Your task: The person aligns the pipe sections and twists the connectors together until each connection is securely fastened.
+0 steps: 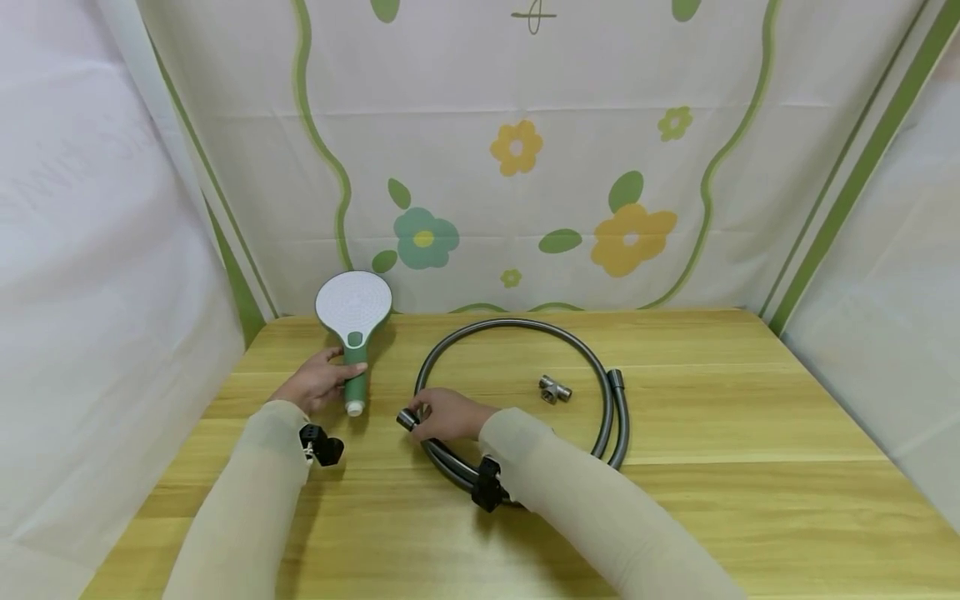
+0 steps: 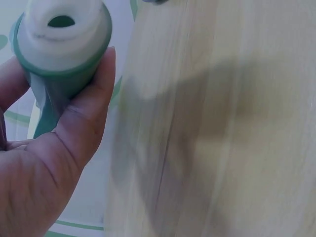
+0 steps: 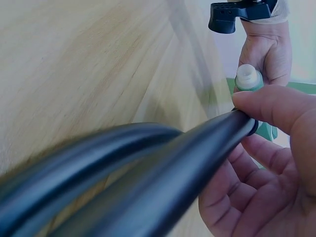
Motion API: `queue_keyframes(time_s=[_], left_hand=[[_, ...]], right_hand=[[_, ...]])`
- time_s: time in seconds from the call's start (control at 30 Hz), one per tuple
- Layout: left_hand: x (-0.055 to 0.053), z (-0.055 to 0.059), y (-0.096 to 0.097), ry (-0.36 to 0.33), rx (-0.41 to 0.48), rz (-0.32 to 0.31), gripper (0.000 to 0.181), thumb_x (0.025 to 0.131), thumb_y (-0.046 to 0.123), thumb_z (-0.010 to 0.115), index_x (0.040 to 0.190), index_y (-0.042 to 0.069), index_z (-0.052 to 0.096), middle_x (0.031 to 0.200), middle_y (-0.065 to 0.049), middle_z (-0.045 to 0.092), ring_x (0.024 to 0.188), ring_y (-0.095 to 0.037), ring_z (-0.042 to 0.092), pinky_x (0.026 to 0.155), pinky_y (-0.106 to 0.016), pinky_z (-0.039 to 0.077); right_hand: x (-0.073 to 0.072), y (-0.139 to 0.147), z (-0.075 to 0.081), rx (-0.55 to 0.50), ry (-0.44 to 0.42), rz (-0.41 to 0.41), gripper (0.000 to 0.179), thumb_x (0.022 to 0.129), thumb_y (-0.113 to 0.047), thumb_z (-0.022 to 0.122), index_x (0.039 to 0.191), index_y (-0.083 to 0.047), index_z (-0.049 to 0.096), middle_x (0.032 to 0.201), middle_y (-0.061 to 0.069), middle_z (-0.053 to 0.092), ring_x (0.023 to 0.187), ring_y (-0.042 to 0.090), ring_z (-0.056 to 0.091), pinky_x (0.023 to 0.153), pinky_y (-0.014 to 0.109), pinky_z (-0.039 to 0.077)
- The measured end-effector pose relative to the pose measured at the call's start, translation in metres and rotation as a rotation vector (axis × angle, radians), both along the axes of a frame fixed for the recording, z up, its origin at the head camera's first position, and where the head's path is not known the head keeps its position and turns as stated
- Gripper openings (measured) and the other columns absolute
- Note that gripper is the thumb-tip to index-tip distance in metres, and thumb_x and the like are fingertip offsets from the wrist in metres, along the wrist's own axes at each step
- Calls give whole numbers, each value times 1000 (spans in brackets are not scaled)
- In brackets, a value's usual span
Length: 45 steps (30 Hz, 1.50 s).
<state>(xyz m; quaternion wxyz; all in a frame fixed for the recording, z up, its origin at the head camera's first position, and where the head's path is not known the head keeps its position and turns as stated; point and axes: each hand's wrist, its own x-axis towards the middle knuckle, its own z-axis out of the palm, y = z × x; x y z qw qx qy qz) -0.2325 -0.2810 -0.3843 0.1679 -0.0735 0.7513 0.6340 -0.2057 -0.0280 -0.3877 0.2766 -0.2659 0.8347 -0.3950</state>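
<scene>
My left hand grips the green handle of a shower head, its white spray face toward the head camera. In the left wrist view the handle's white threaded end with its hole points at that camera, the thumb along the handle's side. A dark grey shower hose lies looped on the table. My right hand pinches it near one end, between thumb and fingers. That end's metal connector sticks out toward the shower head, a short distance from the white handle end.
A small metal tee fitting lies inside the hose loop. The hose's other end rests at the loop's right. Behind the wooden table hangs a flower-printed curtain. Each wrist wears a black camera.
</scene>
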Motion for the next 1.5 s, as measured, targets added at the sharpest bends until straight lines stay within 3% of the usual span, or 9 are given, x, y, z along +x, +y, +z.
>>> queue_keyframes(time_s=[0.4,0.63,0.83,1.07,1.33,1.5], left_hand=[[1,7,12,33,62,55,84,99,17,56,153,2,-7,145,-28,27,109,-23,52,86,-32,51],[3,14,20,37,124,106,88,99,16,56,153,6,-12,152,-28,18,129,-33,39,105,-42,42],[6,23,30,58,210,144,87,99,12,55,154,9,-12,155,-26,15,131,-34,37,109,-45,36],[9,31,38,83,244,151,84,99,10,54,154,8,-10,155,-27,16,133,-37,36,106,-44,40],[13,35,43,88,215,163,81,99,12,53,154,8,-7,154,-25,21,124,-30,44,85,-29,50],[15,37,46,97,221,170,82,99,12,54,154,7,-7,154,-26,21,121,-29,46,88,-31,50]], right_hand=[[4,10,6,-64,-68,-24,49,87,-11,70,133,-5,53,89,2,62,69,13,55,60,28,46],[7,13,13,-116,-87,-44,48,88,-10,68,132,-4,53,92,4,61,74,14,54,60,27,46],[10,16,18,-156,-113,-71,44,86,-7,67,127,-2,55,92,6,60,74,15,51,59,24,43],[13,17,23,-162,-127,-93,40,85,-6,68,123,-3,57,91,5,61,79,15,53,66,25,43],[14,17,25,-154,-137,-97,40,85,-8,69,123,-4,57,94,7,62,82,16,55,69,27,44],[13,19,26,-171,-153,-88,40,87,-8,68,125,-5,55,95,6,62,82,15,55,71,28,44]])
